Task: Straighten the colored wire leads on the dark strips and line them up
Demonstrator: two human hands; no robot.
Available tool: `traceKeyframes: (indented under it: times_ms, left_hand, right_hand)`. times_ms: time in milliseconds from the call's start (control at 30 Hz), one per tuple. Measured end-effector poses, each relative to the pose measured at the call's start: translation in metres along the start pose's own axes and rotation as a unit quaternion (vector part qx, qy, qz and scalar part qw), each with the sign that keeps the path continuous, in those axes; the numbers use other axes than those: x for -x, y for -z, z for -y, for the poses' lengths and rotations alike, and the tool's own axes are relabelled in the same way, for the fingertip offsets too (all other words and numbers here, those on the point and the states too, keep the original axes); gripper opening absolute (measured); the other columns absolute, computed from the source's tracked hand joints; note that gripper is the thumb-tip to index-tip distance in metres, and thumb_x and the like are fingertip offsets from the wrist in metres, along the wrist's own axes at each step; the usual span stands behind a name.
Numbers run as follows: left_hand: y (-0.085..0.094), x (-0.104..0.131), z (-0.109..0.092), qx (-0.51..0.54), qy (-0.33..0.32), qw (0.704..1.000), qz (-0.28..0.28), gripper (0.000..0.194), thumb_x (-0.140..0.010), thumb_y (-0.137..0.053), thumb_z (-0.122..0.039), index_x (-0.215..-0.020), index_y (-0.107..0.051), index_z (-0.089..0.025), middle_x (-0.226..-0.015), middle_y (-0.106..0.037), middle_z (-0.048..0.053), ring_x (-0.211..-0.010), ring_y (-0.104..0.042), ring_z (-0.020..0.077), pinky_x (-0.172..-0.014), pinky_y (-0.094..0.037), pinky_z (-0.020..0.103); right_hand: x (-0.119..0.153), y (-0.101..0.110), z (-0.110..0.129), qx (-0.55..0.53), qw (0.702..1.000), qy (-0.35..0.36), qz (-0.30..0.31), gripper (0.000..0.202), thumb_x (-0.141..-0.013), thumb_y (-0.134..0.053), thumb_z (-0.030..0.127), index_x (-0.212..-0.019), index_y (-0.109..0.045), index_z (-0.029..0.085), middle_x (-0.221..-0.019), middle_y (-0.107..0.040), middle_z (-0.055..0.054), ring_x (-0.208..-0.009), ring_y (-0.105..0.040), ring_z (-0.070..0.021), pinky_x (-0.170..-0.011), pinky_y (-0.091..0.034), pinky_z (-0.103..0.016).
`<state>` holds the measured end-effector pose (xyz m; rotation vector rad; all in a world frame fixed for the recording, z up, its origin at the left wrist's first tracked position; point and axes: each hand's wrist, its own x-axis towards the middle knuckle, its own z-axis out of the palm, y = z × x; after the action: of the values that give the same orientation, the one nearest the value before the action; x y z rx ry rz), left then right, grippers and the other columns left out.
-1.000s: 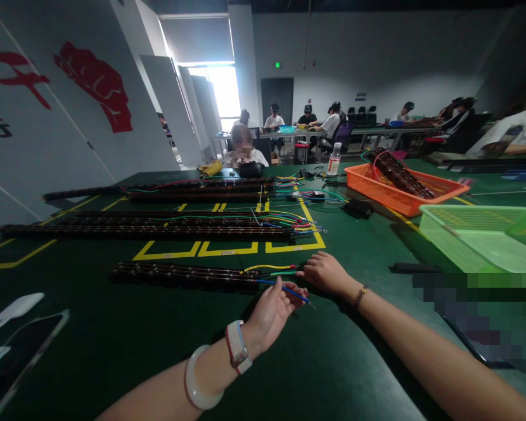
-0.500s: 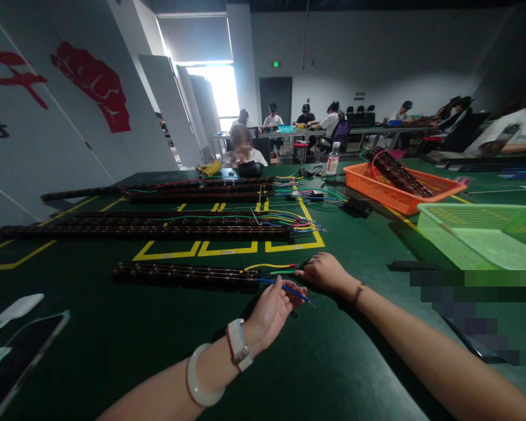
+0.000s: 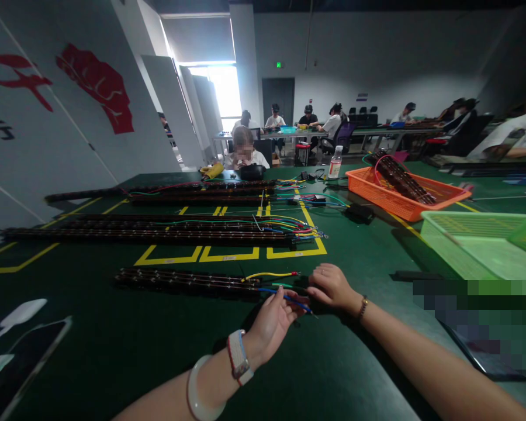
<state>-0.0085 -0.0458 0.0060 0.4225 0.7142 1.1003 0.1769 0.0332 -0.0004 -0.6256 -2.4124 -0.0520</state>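
Observation:
My left hand [image 3: 275, 318], palm up, has its thumb and fingers closed on a blue wire [image 3: 269, 290] that comes from the right end of a dark bundle of strips [image 3: 179, 280]. My right hand [image 3: 332, 285] is closed just to the right, its fingertips close to the end of a green wire [image 3: 284, 285]; what it grips, if anything, is hidden. A yellow wire [image 3: 267, 274] with a red-sleeved tip lies loose above the green one. The bundle rests on the green table [image 3: 158, 345].
Longer strip bundles [image 3: 158, 235] with coloured wires lie behind. To the right are an orange basket [image 3: 403, 211] holding strips, a green basket [image 3: 473, 263] and a bottle [image 3: 335, 162]. A phone-like dark slab [image 3: 30, 356] lies left. A person [image 3: 245, 153] sits across the table.
My right hand has moved slightly right, away from the yellow wire's tip. My left hand keeps its hold on the blue wire. The whole view has shifted slightly.

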Motion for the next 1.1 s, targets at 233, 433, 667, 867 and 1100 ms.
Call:
traceKeyframes:
  times_ms: [233,433,667,867,1100]
  left_hand:
    - [0.004,-0.003,0.002,0.024,0.017,0.999,-0.011,0.027,-0.087,-0.055,-0.036,-0.092,-0.062,-0.01,-0.094,-0.066,0.011,-0.094,-0.06,0.0201,-0.089,-0.042,0.035]
    - [0.003,-0.006,0.002,0.048,0.003,0.999,0.01,0.032,-0.089,-0.05,-0.04,-0.095,-0.061,-0.011,-0.102,-0.065,0.013,-0.1,-0.059,0.0212,-0.093,-0.041,0.037]
    - [-0.001,0.001,0.005,-0.085,0.042,0.995,0.006,0.027,-0.09,-0.046,-0.039,-0.093,-0.049,-0.012,-0.086,-0.069,0.015,-0.079,-0.067,0.023,-0.076,-0.048,0.038]
    - [-0.002,0.003,0.006,-0.17,0.105,0.976,0.08,0.027,-0.089,-0.042,-0.043,-0.081,-0.042,-0.017,-0.07,-0.069,0.011,-0.056,-0.064,0.017,-0.049,-0.045,0.024]
    - [0.002,0.002,-0.002,-0.276,0.139,0.947,0.086,0.039,-0.084,-0.043,-0.055,-0.074,-0.045,-0.018,-0.047,-0.056,-0.001,-0.034,-0.047,0.0086,-0.034,-0.028,0.016]
  right_hand:
    - [-0.002,0.003,0.025,-0.02,0.99,0.14,0.021,0.02,-0.092,-0.047,0.034,-0.095,-0.057,0.017,-0.068,-0.06,-0.002,-0.057,-0.05,-0.013,-0.056,-0.031,-0.029]
    - [-0.008,0.002,0.022,-0.008,0.991,0.12,0.056,0.023,-0.095,-0.038,0.014,-0.108,-0.056,0.01,-0.069,-0.058,-0.004,-0.061,-0.049,-0.014,-0.058,-0.035,-0.028]
    - [-0.001,-0.005,0.017,-0.002,0.998,0.0,0.058,0.022,-0.095,-0.044,0.024,-0.107,-0.061,0.015,-0.068,-0.055,-0.002,-0.061,-0.047,-0.0135,-0.057,-0.036,-0.027]
    - [-0.002,-0.009,0.019,-0.012,0.996,-0.018,0.089,0.021,-0.094,-0.046,0.026,-0.103,-0.062,0.016,-0.069,-0.056,-0.002,-0.061,-0.046,-0.0132,-0.059,-0.034,-0.028]
    - [-0.002,-0.015,0.025,-0.016,0.991,-0.006,0.13,0.015,-0.091,-0.049,0.021,-0.096,-0.061,0.016,-0.074,-0.055,-0.003,-0.067,-0.044,-0.0158,-0.063,-0.03,-0.03]
